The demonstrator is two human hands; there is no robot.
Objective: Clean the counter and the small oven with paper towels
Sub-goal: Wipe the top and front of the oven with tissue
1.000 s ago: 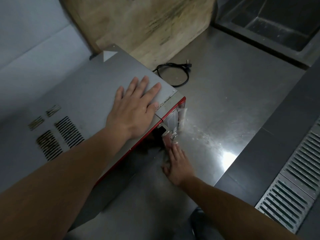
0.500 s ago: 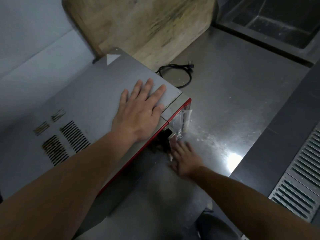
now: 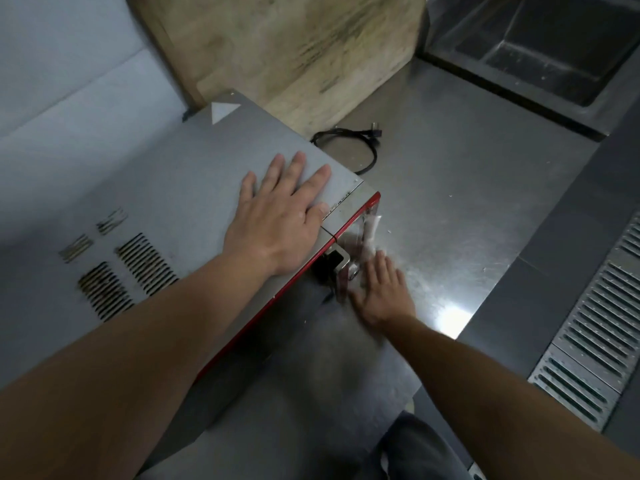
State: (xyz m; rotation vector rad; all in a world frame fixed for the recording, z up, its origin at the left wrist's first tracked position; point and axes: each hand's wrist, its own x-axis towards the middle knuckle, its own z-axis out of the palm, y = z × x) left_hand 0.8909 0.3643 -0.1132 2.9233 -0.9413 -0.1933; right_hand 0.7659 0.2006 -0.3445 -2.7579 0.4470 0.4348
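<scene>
The small oven [image 3: 180, 216] sits on the steel counter [image 3: 450, 188] at my left, its grey top facing up at me. Its long axis runs from the near left to the far right, and its red-trimmed front edge faces right and toward me, with the far right corner pointing at the middle of the counter.

My left hand [image 3: 277, 223] lies flat on the oven's top near that corner, palm down, fingers straight and slightly spread, gripping nothing. My left forearm stretches across the top from the lower left. My right hand [image 3: 381, 292] is down on the counter just beside the oven's front corner, palm down, fingers extended toward a pale, blurred paper towel [image 3: 369, 237] against the corner. The blur hides whether my fingers pinch it or only press it.

A looped black cord [image 3: 349, 147] lies on the counter behind the oven. A worn wooden board [image 3: 294, 53] leans against the wall beyond it. A sink [image 3: 540, 39] is at the far right, and a slotted metal grate [image 3: 595, 327] runs along the right.
</scene>
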